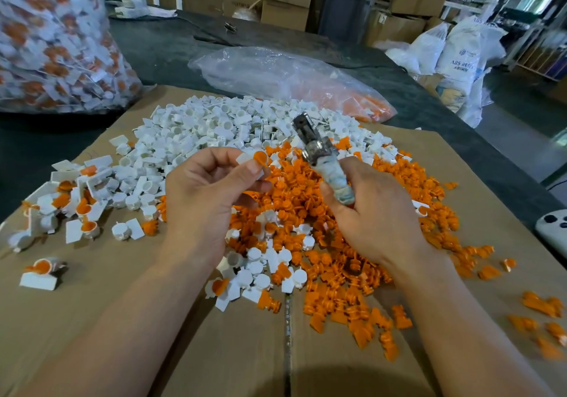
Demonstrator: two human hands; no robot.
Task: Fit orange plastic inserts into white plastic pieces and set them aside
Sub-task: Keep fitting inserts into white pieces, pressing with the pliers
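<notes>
Left hand: my left hand [211, 188] sits just at 9 o'clock of centre, palm up, with thumb and forefinger pinching a small white plastic piece [244, 158].
Held piece: a round orange plastic insert [260, 158] sits in the cup of that piece. It looks pushed home, though the blur stops me being sure.
Right hand: my right hand [368, 212] is at 3 o'clock of the left one, fingers clenched round the tape-wrapped handle of a grey metal tool [310, 138].
Tool: its metal head points toward 11 o'clock, above the piles and just at 2 o'clock of the held piece. I see no contact between them.
White stock: a loose heap of white plastic pieces [230, 126] lies at 12 o'clock of my hands.
Orange stock: a heap of orange plastic inserts [322, 228] spreads under and at 5 o'clock of my hands, with a few white ones mixed in.
Set aside: fitted pieces [76, 203], white with orange inside, are scattered at 9 o'clock.
Surface: everything rests on a flat brown cardboard sheet [122, 320].
Bags: a clear plastic bag [291, 80] holding orange parts lies at 12 o'clock, and a large clear sack [55, 43] of white-and-orange parts stands at 10 o'clock.
</notes>
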